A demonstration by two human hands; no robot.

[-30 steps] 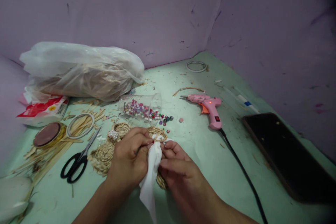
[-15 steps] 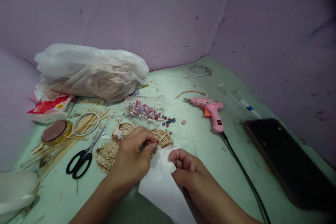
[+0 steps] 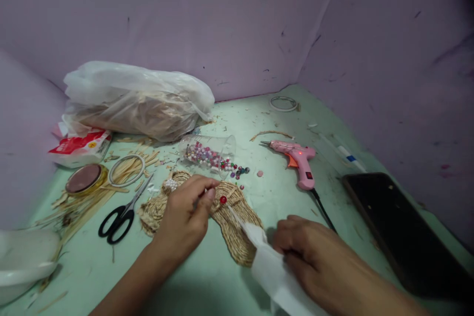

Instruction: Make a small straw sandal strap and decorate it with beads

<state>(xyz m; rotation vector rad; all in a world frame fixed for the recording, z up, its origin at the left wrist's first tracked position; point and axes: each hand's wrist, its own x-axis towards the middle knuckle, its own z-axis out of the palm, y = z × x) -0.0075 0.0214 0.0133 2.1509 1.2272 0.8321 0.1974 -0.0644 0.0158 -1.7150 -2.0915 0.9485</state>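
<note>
A red bead sits on a woven straw piece, shaped like a slipper sole. My left hand has its thumb and forefinger closed at that piece's left edge, beside the bead. Behind this hand, partly hidden, is a second woven straw piece with a cluster of white pearl beads. My right hand grips a white tissue, whose thin twisted tip stretches toward the red bead. Whether the tip touches the bead, I cannot tell.
A pink glue gun with a lit red light lies right of a tipped clear cup spilling beads. A phone lies at right. Black scissors, straw strips, tape rolls and a filled plastic bag are left.
My right hand has drawn the tissue right and toward me, uncovering the red bead and the woven piece. My left fingers have moved slightly left, off the bead.
</note>
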